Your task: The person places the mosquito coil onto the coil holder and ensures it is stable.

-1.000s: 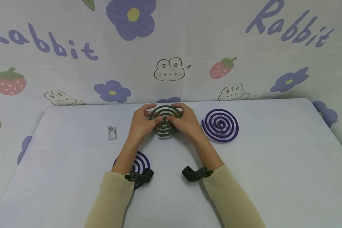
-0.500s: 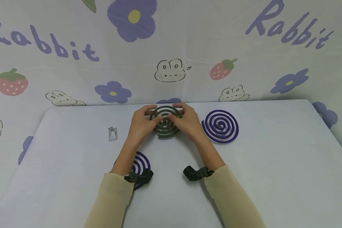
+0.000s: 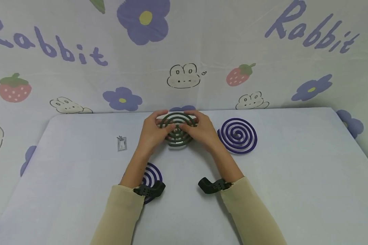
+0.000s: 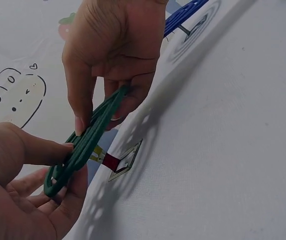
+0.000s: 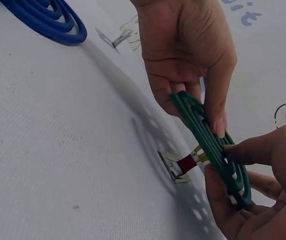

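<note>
A dark green mosquito coil (image 3: 178, 143) is held between both hands near the back of the table. My left hand (image 3: 150, 133) pinches its left side, thumb on the upper face close to the centre and fingers under the rim. From the other side my right hand (image 3: 204, 132) grips it the same way. In the wrist views the coil (image 4: 90, 137) is tilted close over a small metal stand (image 5: 175, 167), whose upright part shows red and yellow. The stand's tip is hidden behind the coil and fingers.
To the right a purple-blue mosquito coil (image 3: 237, 135) sits raised on a metal peg. Another purple-blue coil (image 3: 154, 172) lies partly under the left forearm. A small metal stand (image 3: 122, 143) is at the left. Printed cloth (image 3: 184, 41) hangs behind the white table (image 3: 294, 170).
Both hands stay on the green coil with almost no movement. Its near edge sits slightly farther back than half a second ago.
</note>
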Motion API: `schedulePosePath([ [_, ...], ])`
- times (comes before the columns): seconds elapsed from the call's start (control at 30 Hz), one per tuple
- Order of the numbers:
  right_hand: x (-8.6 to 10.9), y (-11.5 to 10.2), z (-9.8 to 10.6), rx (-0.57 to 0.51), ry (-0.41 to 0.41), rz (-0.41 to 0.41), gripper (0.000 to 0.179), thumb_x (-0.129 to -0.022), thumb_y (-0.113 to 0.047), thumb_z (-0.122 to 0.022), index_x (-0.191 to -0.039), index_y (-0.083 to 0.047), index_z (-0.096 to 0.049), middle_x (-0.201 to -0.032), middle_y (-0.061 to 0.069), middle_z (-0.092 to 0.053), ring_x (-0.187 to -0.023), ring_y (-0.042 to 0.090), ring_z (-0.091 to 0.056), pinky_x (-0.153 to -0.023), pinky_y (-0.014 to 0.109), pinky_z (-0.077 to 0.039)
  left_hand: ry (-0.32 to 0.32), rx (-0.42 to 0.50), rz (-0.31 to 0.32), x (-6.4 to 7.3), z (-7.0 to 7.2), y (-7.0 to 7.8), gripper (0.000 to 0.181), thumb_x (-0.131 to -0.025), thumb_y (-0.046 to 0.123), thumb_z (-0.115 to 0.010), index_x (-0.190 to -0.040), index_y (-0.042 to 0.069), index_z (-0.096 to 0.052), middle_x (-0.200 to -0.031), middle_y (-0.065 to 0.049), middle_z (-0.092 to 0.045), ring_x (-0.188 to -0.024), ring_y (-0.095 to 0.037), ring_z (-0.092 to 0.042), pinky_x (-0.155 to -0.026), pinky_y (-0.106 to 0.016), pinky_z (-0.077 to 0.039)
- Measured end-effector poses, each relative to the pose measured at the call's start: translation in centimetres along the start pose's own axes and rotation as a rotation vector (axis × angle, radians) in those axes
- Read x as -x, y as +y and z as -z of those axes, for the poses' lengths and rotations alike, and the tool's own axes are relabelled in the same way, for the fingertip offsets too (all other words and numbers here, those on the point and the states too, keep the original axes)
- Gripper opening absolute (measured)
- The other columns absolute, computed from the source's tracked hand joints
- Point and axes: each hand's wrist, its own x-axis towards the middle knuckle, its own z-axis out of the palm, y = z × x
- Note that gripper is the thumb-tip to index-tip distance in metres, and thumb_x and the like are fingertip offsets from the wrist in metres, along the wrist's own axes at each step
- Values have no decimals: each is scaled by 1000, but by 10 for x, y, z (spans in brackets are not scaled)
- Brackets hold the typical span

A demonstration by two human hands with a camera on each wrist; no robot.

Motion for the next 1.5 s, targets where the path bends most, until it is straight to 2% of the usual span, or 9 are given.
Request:
schedulePosePath([
  [0.23, 0, -5, 1, -110, -21, -62, 55, -96, -19, -77, -147, -11, -59, -108, 16, -65, -91, 20, -62, -73, 25, -54, -1, 129, 50, -1, 4, 3, 61, -97, 8, -75, -153, 11, -53, -133, -22, -72, -99, -15, -72, -70, -18, -55],
  [0.37, 0, -5, 1, -158, -52, -88, 54, -96, -17, -77, -147, -10, -59, -112, 17, -69, -90, 18, -66, -71, 23, -55, 0, 158, 57, -1, 5, 2, 58, -96, 7, -76, -150, 11, -57, -132, -23, -73, -101, -16, -73, -74, -18, -56],
  [0.53, 0, -3, 1, -218, -61, -110, 52, -96, -13, -76, -145, -8, -59, -129, 23, -72, -101, 20, -70, -76, 23, -57, -13, 110, 23, -1, 1, 1, 52, -98, 8, -74, -148, 9, -58, -133, -23, -73, -117, -27, -73, -88, -24, -58],
  [0.73, 1, 0, 1, -162, -45, -124, 47, -96, -15, -74, -139, -6, -59, -126, 20, -71, -105, 23, -68, -82, 25, -56, -23, 15, 14, 0, -4, 1, 58, -98, 11, -73, -153, 10, -53, -138, -23, -68, -125, -34, -68, -104, -44, -57],
  [0.83, 1, 1, -1, -127, -51, -120, 49, -95, -18, -75, -141, -8, -59, -122, 19, -71, -103, 22, -67, -81, 25, -56, -16, 6, 21, 2, -3, -1, 61, -98, 8, -73, -154, 10, -51, -136, -23, -69, -122, -34, -69, -99, -40, -59],
  [1.0, 0, 2, -2, -134, -60, -80, 57, -96, -15, -73, -151, -17, -57, -121, 19, -70, -100, 21, -64, -76, 26, -56, -12, 32, 11, 1, -6, -2, 60, -98, 5, -71, -154, 9, -50, -131, -24, -71, -111, -30, -70, -72, -24, -60],
  [1.07, 1, 2, -2, -134, -58, -67, 58, -97, -14, -72, -152, -19, -57, -124, 19, -69, -102, 21, -63, -77, 26, -55, -12, 40, 9, 1, -7, -2, 59, -98, 4, -71, -154, 9, -51, -130, -24, -71, -107, -29, -70, -66, -21, -59],
  [1.23, 1, 2, -3, -116, -56, -70, 56, -97, -16, -72, -151, -20, -59, -130, 18, -68, -106, 22, -62, -81, 27, -55, 3, 28, 11, 1, -8, -2, 56, -98, 3, -71, -151, 10, -54, -128, -24, -72, -104, -26, -70, -64, -19, -57],
  [1.5, 1, 1, -5, -112, -61, -90, 55, -98, -17, -71, -151, -20, -58, -125, 20, -70, -102, 22, -64, -78, 27, -55, 6, 31, 21, 2, -8, -3, 54, -98, 4, -73, -149, 9, -56, -130, -24, -71, -103, -25, -69, -63, -19, -58],
])
